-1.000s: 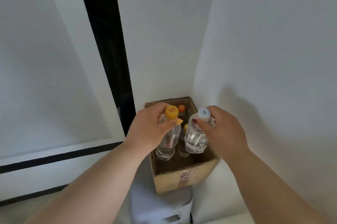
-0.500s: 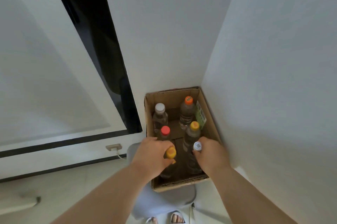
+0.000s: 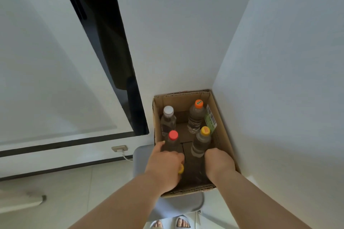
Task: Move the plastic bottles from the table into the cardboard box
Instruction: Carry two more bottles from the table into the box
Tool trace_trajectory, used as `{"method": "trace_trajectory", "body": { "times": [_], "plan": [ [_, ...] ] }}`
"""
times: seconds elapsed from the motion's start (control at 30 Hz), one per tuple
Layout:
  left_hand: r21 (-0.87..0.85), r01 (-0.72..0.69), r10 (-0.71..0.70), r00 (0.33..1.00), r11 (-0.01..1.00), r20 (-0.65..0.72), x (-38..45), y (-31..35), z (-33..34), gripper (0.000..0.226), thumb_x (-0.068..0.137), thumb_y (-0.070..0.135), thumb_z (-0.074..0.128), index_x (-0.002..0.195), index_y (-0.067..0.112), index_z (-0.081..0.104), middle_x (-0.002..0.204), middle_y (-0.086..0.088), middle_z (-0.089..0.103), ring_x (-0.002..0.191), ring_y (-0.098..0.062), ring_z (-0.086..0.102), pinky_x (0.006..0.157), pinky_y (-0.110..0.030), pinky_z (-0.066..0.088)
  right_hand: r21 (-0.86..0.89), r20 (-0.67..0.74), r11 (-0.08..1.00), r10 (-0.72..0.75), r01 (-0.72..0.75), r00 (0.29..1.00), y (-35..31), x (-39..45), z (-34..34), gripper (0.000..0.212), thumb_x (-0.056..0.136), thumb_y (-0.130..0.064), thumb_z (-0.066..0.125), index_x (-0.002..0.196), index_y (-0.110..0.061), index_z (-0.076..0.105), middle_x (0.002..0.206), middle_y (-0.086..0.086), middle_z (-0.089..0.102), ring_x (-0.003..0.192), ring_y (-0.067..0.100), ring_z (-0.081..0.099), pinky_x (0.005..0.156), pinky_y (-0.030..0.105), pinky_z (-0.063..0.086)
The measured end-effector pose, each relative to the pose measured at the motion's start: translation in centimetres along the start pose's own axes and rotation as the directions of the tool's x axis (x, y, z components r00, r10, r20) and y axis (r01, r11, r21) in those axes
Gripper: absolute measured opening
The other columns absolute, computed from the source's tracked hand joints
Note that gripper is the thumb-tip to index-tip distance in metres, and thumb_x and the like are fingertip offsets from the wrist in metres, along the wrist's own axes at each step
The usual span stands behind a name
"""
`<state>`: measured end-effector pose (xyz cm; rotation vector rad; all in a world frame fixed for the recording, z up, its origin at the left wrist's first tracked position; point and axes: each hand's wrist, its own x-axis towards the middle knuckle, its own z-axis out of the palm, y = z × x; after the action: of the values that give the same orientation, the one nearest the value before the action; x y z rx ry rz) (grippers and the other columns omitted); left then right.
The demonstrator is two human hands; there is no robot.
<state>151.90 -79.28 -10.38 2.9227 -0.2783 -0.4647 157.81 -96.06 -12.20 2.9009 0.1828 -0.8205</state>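
Note:
An open cardboard box (image 3: 222,128) stands in the wall corner on a grey stool. Several clear bottles stand upright inside: a white-capped one (image 3: 168,119), an orange-capped one (image 3: 195,116), a red-capped one (image 3: 172,141) and a yellow-capped one (image 3: 202,142). My left hand (image 3: 163,165) is low in the box's near left part, wrapped around a yellow-capped bottle (image 3: 181,169) of which only the cap shows. My right hand (image 3: 217,163) is deep in the near right part, curled over a bottle that it hides.
White walls close in behind and to the right of the box. A grey stool (image 3: 141,156) carries the box. A wall socket with a white cable (image 3: 120,149) sits low on the left. My feet in slippers (image 3: 170,224) show at the bottom.
Both hands have gone down from above the box's rim into its near end, taking the two bottles with them. The white cap under my right hand is now hidden.

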Motion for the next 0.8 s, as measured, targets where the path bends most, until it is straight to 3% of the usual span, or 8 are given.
{"method": "trace_trajectory", "body": {
  "times": [0.3,0.47,0.57,0.63,0.73,0.8],
  "plan": [
    [-0.041,-0.051,0.052,0.998,0.998,0.032,-1.0,-0.1,-0.1,0.017,0.084,0.045,0.062,0.094,0.032,0.059,0.098,0.010,0.073,0.107,-0.019,0.066,0.115,-0.043,-0.019,0.062,0.067,0.994,-0.090,0.086,0.994,0.3,0.4,0.2,0.035,0.092,-0.015,0.058,0.127,-0.018,0.059,0.132,0.007,0.055,0.115,0.029,0.063,0.089,0.036,0.052],
    [-0.188,-0.038,0.033,0.999,0.981,-0.032,-1.3,-0.3,-0.5,0.032,0.078,0.048,0.060,0.107,0.034,0.062,0.104,0.014,0.071,0.111,-0.013,0.064,0.110,-0.030,-0.024,0.140,0.086,0.985,-0.115,0.102,0.990,0.5,0.1,-0.1,0.032,0.090,-0.015,0.060,0.121,-0.020,0.064,0.123,0.005,0.063,0.108,0.028,0.065,0.086,0.036,0.055],
    [-0.266,0.008,-0.033,0.995,0.964,-0.090,-1.3,-0.7,-1.0,0.036,0.078,0.050,0.060,0.111,0.038,0.061,0.108,0.018,0.071,0.114,-0.009,0.062,0.117,-0.034,-0.011,0.241,0.114,0.965,-0.128,0.098,0.985,0.8,-0.2,-0.4,0.032,0.086,-0.017,0.063,0.117,-0.022,0.065,0.116,0.002,0.069,0.104,0.026,0.067,0.088,0.037,0.056],
    [-0.308,0.073,-0.101,0.992,0.948,-0.077,-1.3,-1.1,-1.4,0.042,0.080,0.051,0.066,0.120,0.040,0.057,0.117,0.018,0.069,0.117,-0.010,0.060,0.123,-0.042,0.013,0.324,0.103,0.943,-0.120,0.081,0.987,1.1,-0.6,-0.6,0.036,0.082,-0.022,0.067,0.117,-0.025,0.064,0.114,-0.001,0.070,0.104,0.024,0.066,0.089,0.036,0.056],
    [-0.421,0.178,-0.220,0.974,0.890,-0.054,-1.2,-1.7,-2.2,0.056,0.083,0.047,0.072,0.134,0.042,0.050,0.134,0.017,0.062,0.125,-0.012,0.057,0.110,-0.042,0.045,0.394,0.027,0.915,-0.103,0.084,0.994,1.6,-1.5,-0.9,0.036,0.078,-0.034,0.072,0.112,-0.030,0.061,0.109,-0.005,0.069,0.099,0.020,0.065,0.079,0.030,0.053],
    [-0.522,0.210,-0.289,0.955,0.826,-0.073,-1.2,-2.3,-2.9,0.053,0.086,0.043,0.071,0.133,0.044,0.049,0.132,0.018,0.059,0.123,-0.011,0.059,0.102,-0.036,0.051,0.458,-0.055,0.882,-0.100,0.114,0.993,1.8,-2.1,-1.4,0.031,0.079,-0.034,0.073,0.108,-0.032,0.061,0.104,-0.008,0.070,0.094,0.018,0.065,0.074,0.028,0.052]
  ]
}}
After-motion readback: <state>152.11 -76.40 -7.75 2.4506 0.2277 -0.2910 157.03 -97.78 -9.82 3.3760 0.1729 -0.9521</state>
